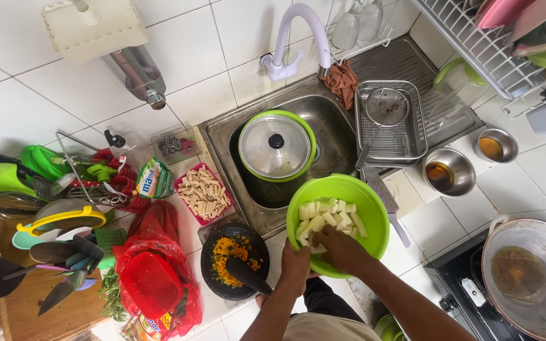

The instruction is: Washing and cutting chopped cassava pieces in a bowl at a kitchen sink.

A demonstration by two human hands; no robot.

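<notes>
1. Left hand (296, 262) grips the near rim of the lime-green bowl (374, 218), fingers curled shut over its edge; bowl sits on the sink's front ledge
2. Far left: utensil rack (64, 221) crowded with ladles and spatulas; red plastic bags (153, 278) slumped beside it
3. Pink tray of tempeh strips (203, 194) sits untouched, near the sink's (222, 136) left corner
4. Black stone mortar (234, 260) just left of the left hand; orange-yellow spice paste inside already ground, pestle (248, 275) resting in it
5. Lidded green pot (277, 146) stands in the sink basin, behind the bowl
6. Pale cut cubes (327, 218) fill the bowl's left half – cutting looks done
7. Right hand (342, 249) reaches inside the bowl, palm down among the cubes; cannot tell whether the fingers hold any
8. Knife (387, 203) lies against the bowl's right side
9. Right: two small steel bowls of dark liquid (448, 172); wok (529, 278) with a little oil, nothing frying yet
</notes>
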